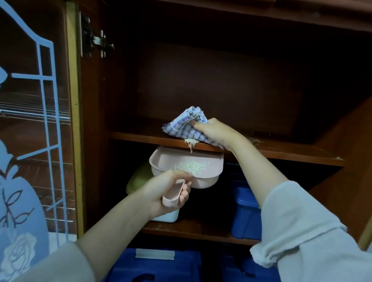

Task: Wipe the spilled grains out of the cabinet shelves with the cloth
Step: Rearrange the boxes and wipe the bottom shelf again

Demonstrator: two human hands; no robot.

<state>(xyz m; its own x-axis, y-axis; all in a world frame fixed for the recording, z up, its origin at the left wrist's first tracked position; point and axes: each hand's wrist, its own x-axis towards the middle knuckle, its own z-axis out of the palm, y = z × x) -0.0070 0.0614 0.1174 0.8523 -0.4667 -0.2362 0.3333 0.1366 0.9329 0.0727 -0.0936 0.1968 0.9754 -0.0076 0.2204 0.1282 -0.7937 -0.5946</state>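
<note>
Your right grip (213,132) clutches the checked cloth (182,126) at the front edge of the shelf (283,153), where grains (190,142) spill over. Just below that shelf, your left grip (165,191) is curled round the handle of the pink dustpan (205,182), which has more grains lying in it.

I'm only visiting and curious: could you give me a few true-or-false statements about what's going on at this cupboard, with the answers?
1. The right hand holds a checked cloth on the upper shelf. True.
2. The left hand holds a metal bucket under the shelf. False: it grips the handle of a pink dustpan.
3. Grains are spilling over the shelf's front edge above the dustpan. True.
4. The dustpan has nothing in it. False: a small heap of grains already lies inside.
5. The storage boxes lower down are red. False: they are blue boxes.
</note>
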